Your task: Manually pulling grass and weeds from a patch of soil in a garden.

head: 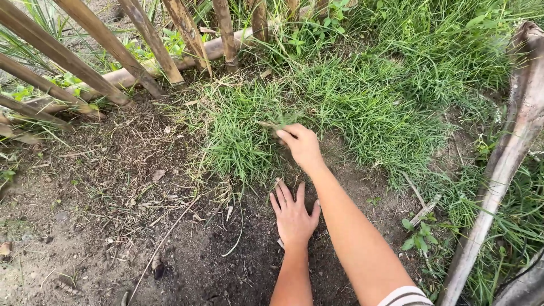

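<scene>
Hands at the grass edge, fence behind

Left hand (294, 216) flat on soil (102, 226) at six o'clock; right hand (301, 145) just beyond in grass (362, 102); fence (113, 51) at eleven o'clock; dry frond stalk (510, 153) at three.

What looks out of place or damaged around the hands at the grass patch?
Nothing near the hands looks broken. The right hand is closed on a tuft of the grass clump; the left hand lies flat on bare soil. The bamboo fence slats lean at a slant, and a weathered plank lies diagonally at the right.
</scene>
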